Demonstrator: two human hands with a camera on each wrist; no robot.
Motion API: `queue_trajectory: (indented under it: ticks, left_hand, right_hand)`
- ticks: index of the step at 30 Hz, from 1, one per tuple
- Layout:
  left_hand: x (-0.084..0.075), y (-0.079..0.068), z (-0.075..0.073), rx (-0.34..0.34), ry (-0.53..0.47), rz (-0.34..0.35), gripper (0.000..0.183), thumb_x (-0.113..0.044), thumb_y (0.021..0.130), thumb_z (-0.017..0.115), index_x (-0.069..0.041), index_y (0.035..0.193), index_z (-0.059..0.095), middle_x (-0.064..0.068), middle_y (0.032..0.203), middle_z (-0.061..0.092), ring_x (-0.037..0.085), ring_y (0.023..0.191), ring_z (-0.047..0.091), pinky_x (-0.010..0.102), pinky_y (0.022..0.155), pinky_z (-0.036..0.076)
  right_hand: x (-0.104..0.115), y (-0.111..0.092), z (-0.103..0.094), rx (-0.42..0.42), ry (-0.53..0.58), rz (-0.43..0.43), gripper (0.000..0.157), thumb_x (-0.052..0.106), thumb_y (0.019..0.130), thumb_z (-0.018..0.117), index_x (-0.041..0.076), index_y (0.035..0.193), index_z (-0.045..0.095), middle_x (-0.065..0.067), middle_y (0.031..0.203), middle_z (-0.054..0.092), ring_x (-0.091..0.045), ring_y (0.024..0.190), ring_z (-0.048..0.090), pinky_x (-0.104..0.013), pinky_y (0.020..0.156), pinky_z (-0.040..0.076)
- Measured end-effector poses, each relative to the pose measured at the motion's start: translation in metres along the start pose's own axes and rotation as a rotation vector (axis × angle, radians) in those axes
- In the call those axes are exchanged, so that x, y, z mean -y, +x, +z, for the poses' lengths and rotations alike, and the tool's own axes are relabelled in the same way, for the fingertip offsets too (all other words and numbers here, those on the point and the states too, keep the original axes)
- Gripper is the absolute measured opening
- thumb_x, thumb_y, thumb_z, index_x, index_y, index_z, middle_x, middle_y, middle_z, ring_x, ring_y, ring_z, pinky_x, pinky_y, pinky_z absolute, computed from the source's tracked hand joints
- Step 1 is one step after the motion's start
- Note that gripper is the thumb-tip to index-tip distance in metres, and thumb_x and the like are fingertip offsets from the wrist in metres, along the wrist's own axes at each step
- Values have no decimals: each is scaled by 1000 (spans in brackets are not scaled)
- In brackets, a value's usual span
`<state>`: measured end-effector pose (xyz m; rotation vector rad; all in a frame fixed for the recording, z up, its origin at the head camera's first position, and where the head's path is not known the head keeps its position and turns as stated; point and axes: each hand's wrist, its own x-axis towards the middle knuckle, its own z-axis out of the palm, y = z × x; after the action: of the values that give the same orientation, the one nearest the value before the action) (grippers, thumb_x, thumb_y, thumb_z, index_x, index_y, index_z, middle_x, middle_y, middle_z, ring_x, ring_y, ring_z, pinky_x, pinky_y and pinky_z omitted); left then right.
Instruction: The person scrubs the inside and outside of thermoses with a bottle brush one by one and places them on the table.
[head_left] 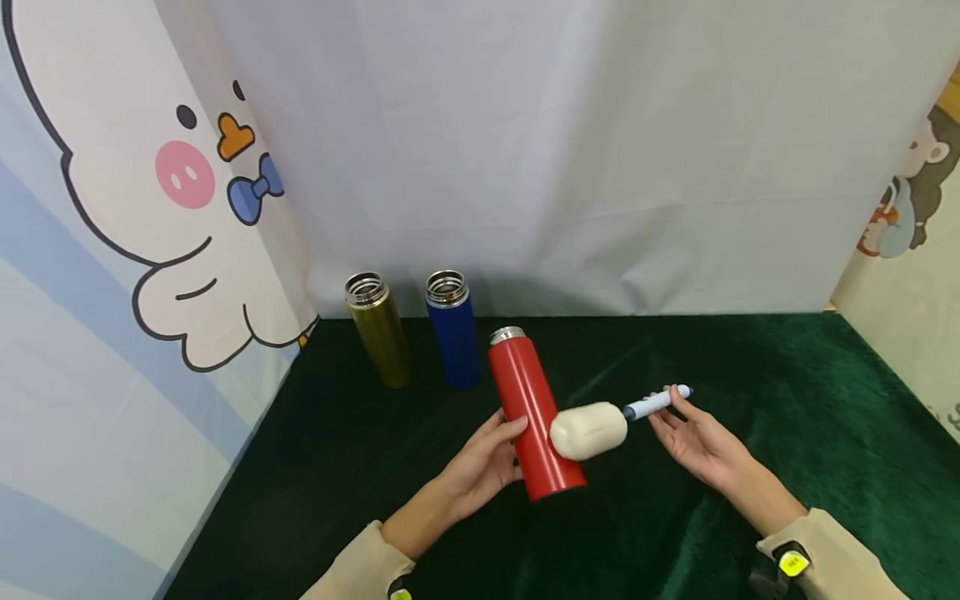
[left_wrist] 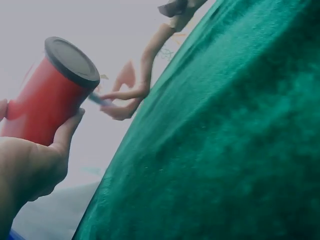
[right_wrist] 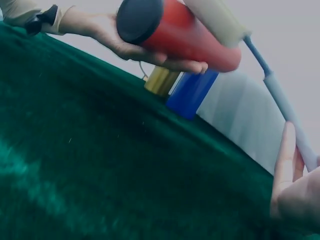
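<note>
My left hand [head_left: 483, 471] grips a red vacuum flask [head_left: 531, 417] around its body, raised off the cloth and tilted, its lidless steel mouth pointing up and away. The flask's black base [left_wrist: 72, 60] shows in the left wrist view. In my right hand [head_left: 701, 442], thumb and fingers pinch the pale handle [head_left: 651, 406] of a bottle brush. Its cream sponge head [head_left: 588, 430] lies across the side of the red flask in the head view; whether it touches is hard to tell. The right wrist view also shows the handle [right_wrist: 285, 102] between the fingers.
Behind the hands stand a gold flask [head_left: 381, 333] and a blue flask [head_left: 454, 333], both upright without lids. Dark green velvet cloth [head_left: 750, 358] covers the table. A white curtain [head_left: 562, 150] hangs at the back, and a cartoon-printed sheet [head_left: 112, 275] on the left.
</note>
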<state>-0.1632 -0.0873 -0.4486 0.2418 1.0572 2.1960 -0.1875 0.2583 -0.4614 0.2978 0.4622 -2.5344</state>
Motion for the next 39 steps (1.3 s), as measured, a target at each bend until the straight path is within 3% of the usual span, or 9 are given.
queue_trajectory:
  ticks: [3,7,14,19,24,29,32,39]
  left_hand:
    - [-1,0,-1,-13,-24,42,60,-27,107,50,-24,159,21,1,145,49,19,129,55,41,104,53]
    - [-2,1,-1,-5,12,49,58,-25,107,49,-22,160,23,1,145,50,19,129,56,43,104,52]
    - [0,1,2,-12,141,-50,60,-26,107,48,-19,161,23,1,144,56,17,122,62,45,99,54]
    - [2,-2,4,30,144,-91,64,-23,105,51,-21,162,21,0,144,55,17,123,60,42,98,55]
    - [2,-2,5,60,117,-118,63,-28,106,51,-21,161,22,0,139,56,17,122,60,42,98,54]
    - [4,1,5,48,90,-117,59,-28,107,49,-19,159,24,0,138,55,18,122,59,41,99,54]
    - [4,3,2,19,87,-103,53,-28,108,44,-16,158,27,-1,138,56,18,121,59,41,100,53]
    - [-2,8,-7,-49,40,-55,54,-31,109,43,-17,158,25,0,144,52,19,126,55,41,104,52]
  right_hand:
    - [-1,-3,-8,67,-59,38,27,27,110,42,13,113,64,-6,115,63,-16,108,68,-25,101,55]
    - [0,-2,-14,77,-102,40,32,27,110,40,12,114,67,-6,117,64,-14,109,68,-24,100,55]
    - [0,9,-6,6,-9,23,20,22,108,45,12,114,62,-6,115,64,-17,107,70,-25,103,54]
    - [1,19,12,-64,45,-61,11,18,105,54,15,116,55,-7,111,65,-20,102,72,-26,102,55]
    - [5,24,23,-75,124,-132,30,12,103,56,21,128,42,-13,111,64,-27,105,72,-24,112,45]
    - [7,21,20,-94,173,-128,48,10,104,53,29,141,29,-17,112,62,-28,111,70,-22,119,36]
    - [5,17,16,-111,145,-103,44,11,105,52,26,140,31,-16,113,63,-29,110,70,-25,119,37]
    - [-3,3,-1,-128,1,-19,16,19,107,50,18,122,49,-6,116,62,-22,107,69,-28,109,50]
